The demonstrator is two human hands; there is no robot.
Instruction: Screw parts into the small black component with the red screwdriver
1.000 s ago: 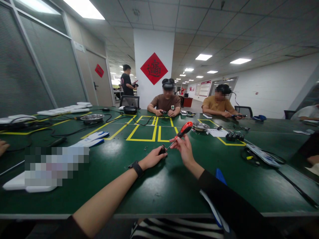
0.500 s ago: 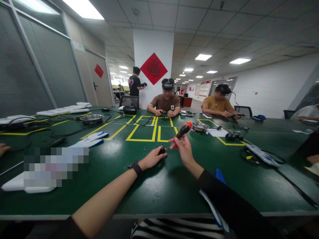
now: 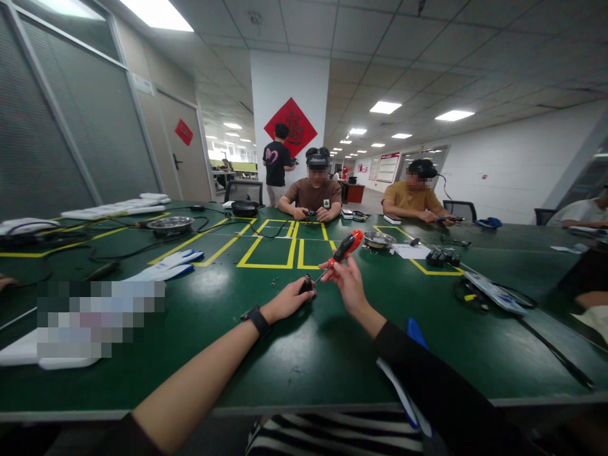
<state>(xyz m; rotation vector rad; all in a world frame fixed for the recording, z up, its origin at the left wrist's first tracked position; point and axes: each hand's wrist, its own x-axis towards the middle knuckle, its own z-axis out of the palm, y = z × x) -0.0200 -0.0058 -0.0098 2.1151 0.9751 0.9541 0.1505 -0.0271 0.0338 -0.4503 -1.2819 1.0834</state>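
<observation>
My left hand [image 3: 287, 303] is closed around a small black part [image 3: 307, 284] with a round top, held low over the green table [image 3: 266, 373]. Its exact kind is too small to make out. In my right hand [image 3: 349, 285] is a screwdriver [image 3: 346, 247] with a red and black handle, gripped near the base of that handle. The tool slants, handle up to the right, and its thin shaft runs down to the side of the black part. Whether the tip sits in a screw is hidden. A few tiny metal pieces [image 3: 274, 282] lie left of my hands.
Metal bowls stand on the left [image 3: 170, 225] and right [image 3: 379, 239]. White gloves [image 3: 166, 266] and cables lie left; several black parts [image 3: 443, 256] and a power strip [image 3: 494, 292] lie right. A blue-and-white item [image 3: 418, 335] lies by my right forearm. People sit opposite.
My hands, the screwdriver and the black part hold nearly the same pose. The view has shifted slightly. In the background, a standing person has moved right and turned away.
</observation>
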